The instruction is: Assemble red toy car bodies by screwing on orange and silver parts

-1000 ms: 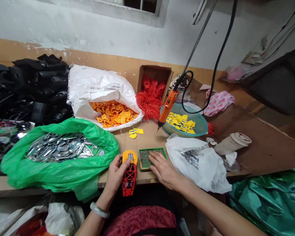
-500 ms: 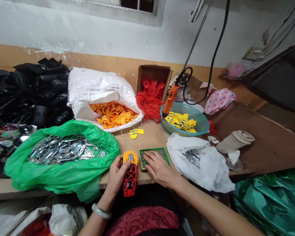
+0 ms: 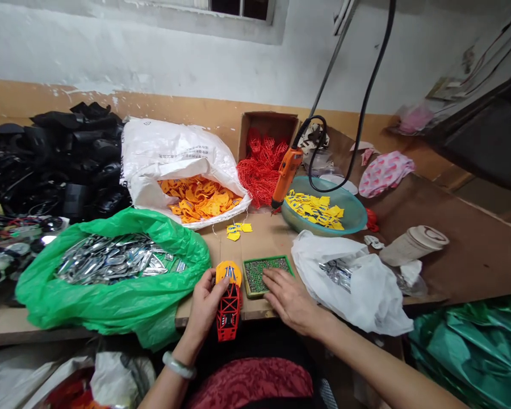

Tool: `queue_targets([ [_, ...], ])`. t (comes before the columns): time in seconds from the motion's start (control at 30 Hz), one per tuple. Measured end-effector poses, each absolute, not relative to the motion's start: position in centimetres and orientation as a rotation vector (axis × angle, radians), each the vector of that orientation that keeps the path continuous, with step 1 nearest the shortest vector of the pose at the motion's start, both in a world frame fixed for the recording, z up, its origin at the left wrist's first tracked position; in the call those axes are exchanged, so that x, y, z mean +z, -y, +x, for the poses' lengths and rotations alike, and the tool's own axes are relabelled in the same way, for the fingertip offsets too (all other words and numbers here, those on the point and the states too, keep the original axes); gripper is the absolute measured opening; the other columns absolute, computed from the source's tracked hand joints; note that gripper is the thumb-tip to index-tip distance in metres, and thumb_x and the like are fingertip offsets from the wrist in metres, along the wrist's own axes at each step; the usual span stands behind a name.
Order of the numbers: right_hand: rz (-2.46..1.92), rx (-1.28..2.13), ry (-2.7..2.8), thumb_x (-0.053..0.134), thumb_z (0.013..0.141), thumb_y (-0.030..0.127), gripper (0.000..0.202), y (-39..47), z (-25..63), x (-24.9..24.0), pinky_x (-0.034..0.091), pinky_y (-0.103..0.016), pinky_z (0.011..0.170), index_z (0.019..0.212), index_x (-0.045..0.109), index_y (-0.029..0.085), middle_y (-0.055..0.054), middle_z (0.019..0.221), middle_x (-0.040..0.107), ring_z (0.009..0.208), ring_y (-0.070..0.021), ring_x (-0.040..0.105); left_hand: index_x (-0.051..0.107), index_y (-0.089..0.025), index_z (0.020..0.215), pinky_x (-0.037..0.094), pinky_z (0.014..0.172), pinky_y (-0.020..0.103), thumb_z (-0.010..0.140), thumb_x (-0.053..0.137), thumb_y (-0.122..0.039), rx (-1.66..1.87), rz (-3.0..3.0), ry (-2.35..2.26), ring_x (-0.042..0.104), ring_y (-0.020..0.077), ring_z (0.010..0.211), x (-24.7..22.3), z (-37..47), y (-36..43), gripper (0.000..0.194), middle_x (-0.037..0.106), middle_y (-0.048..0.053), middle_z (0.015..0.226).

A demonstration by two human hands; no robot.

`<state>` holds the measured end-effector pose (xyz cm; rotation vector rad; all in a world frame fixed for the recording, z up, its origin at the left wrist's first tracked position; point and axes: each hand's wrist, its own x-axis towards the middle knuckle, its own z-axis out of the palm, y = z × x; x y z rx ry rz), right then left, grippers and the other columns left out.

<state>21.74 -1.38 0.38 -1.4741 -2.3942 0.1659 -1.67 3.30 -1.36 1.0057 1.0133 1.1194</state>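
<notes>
My left hand (image 3: 205, 304) grips a toy part with a red lattice frame and an orange-yellow rounded end (image 3: 229, 304), held at the table's front edge. My right hand (image 3: 289, 298) lies over the right side of a small green tray (image 3: 255, 291) of tiny metal screws, its fingers stretched out and lying flat. Whether any screw is under the fingertips is hidden. An orange electric screwdriver (image 3: 287, 175) hangs tip down behind the tray. A few yellow pieces (image 3: 234, 230) lie on the cardboard beyond both hands.
A green bag (image 3: 183, 295) of shiny silver parts stands at left, a white sack (image 3: 170, 142) of orange pieces behind it. Red lattice frames (image 3: 259, 182) spill from a box. A blue basin (image 3: 357, 218) holds yellow pieces. A white plastic bag (image 3: 375, 295) lies right.
My right hand has slid right across the tray, uncovering more of the screws. The hanging screwdriver has swung slightly left. My left hand keeps its grip on the toy part.
</notes>
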Motion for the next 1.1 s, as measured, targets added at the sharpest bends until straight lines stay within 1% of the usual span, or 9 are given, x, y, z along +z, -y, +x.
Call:
queue_targets([
  [0.17, -1.477, 0.246, 2.473, 0.047, 0.1, 0.03, 0.046, 1.6, 20.3, 0.2, 0.039, -0.056, 0.118, 0.142, 0.054, 0.011, -0.018, 0.151, 0.052, 0.142, -0.0333, 0.045, 0.065, -0.019, 0.093, 0.049, 0.065, 0.026, 0.075, 0.078, -0.047, 1.131, 1.024, -1.027, 0.063, 0.0168, 0.069, -1.5, -1.7, -3.4, 0.036, 0.071, 0.001, 0.085],
  [0.3, -1.626, 0.197, 2.385, 0.045, 0.101, 0.028, 0.046, 0.8, 20.5, 0.0, 0.037, -0.06, 0.118, 0.141, 0.055, 0.006, -0.022, 0.15, 0.052, 0.142, -0.0361, 0.044, 0.065, -0.018, 0.096, 0.049, 0.064, 0.027, 0.077, 0.076, -0.047, 1.107, 1.017, -1.004, 0.062, 0.0162, 0.067, -1.7, -1.7, -3.4, 0.036, 0.071, 0.001, 0.083],
  [0.43, -1.607, 0.238, 2.377, 0.046, 0.101, 0.03, 0.047, 0.5, 19.0, -0.1, 0.036, -0.057, 0.119, 0.142, 0.054, 0.009, -0.019, 0.152, 0.052, 0.143, -0.0345, 0.044, 0.065, -0.019, 0.094, 0.049, 0.065, 0.026, 0.076, 0.077, -0.045, 1.134, 1.027, -1.012, 0.063, 0.0166, 0.07, -1.9, -1.7, -3.5, 0.034, 0.072, 0.002, 0.086],
  [0.57, -1.539, 0.337, 2.439, 0.047, 0.101, 0.032, 0.051, 0.3, 18.5, 0.5, 0.032, -0.06, 0.12, 0.147, 0.049, 0.012, -0.016, 0.156, 0.047, 0.146, -0.0335, 0.04, 0.067, -0.018, 0.093, 0.049, 0.067, 0.027, 0.075, 0.079, -0.045, 1.148, 1.032, -1.019, 0.064, 0.0182, 0.074, -1.9, -1.7, -3.5, 0.035, 0.073, 0.003, 0.087],
  [0.7, -1.348, 0.415, 2.578, 0.048, 0.101, 0.03, 0.044, 0.4, 21.4, 1.1, 0.035, -0.057, 0.119, 0.143, 0.055, 0.018, -0.013, 0.152, 0.053, 0.144, -0.0301, 0.044, 0.068, -0.017, 0.096, 0.05, 0.065, 0.026, 0.075, 0.079, -0.046, 1.134, 1.013, -1.005, 0.065, 0.0176, 0.071, -1.7, -1.8, -3.6, 0.037, 0.074, 0.004, 0.087],
  [0.83, -1.406, 0.239, 2.501, 0.046, 0.101, 0.026, 0.04, 0.6, 23.4, 0.9, 0.041, -0.057, 0.115, 0.137, 0.06, 0.013, -0.017, 0.144, 0.059, 0.137, -0.0314, 0.051, 0.068, -0.016, 0.099, 0.051, 0.061, 0.027, 0.072, 0.081, -0.046, 1.064, 0.94, -0.977, 0.064, 0.0165, 0.064, -1.4, -2.0, -3.7, 0.043, 0.073, 0.003, 0.082],
  [0.97, -1.553, 0.105, 2.337, 0.047, 0.101, 0.028, 0.039, 0.3, 21.0, 0.4, 0.045, -0.056, 0.11, 0.133, 0.061, 0.013, -0.02, 0.138, 0.062, 0.128, -0.0328, 0.054, 0.068, -0.016, 0.098, 0.051, 0.06, 0.026, 0.071, 0.082, -0.046, 1.057, 0.921, -0.968, 0.064, 0.0159, 0.064, -1.2, -2.0, -3.8, 0.043, 0.073, 0.003, 0.082],
  [1.03, -1.632, 0.113, 2.304, 0.051, 0.1, 0.031, 0.04, 0.1, 19.4, 0.4, 0.045, -0.058, 0.108, 0.134, 0.06, 0.012, -0.02, 0.136, 0.062, 0.125, -0.0348, 0.054, 0.068, -0.016, 0.096, 0.051, 0.06, 0.025, 0.072, 0.082, -0.045, 1.077, 0.94, -0.977, 0.063, 0.0151, 0.065, -1.1, -1.9, -3.7, 0.04, 0.072, 0.002, 0.082],
  [1.1, -1.589, 0.157, 2.354, 0.052, 0.099, 0.032, 0.043, 0.1, 18.6, 0.5, 0.043, -0.059, 0.109, 0.137, 0.057, 0.012, -0.02, 0.138, 0.06, 0.127, -0.035, 0.052, 0.068, -0.017, 0.094, 0.05, 0.061, 0.023, 0.072, 0.082, -0.044, 1.098, 0.962, -0.985, 0.062, 0.0141, 0.066, -1.1, -1.9, -3.5, 0.038, 0.071, 0.001, 0.082],
])
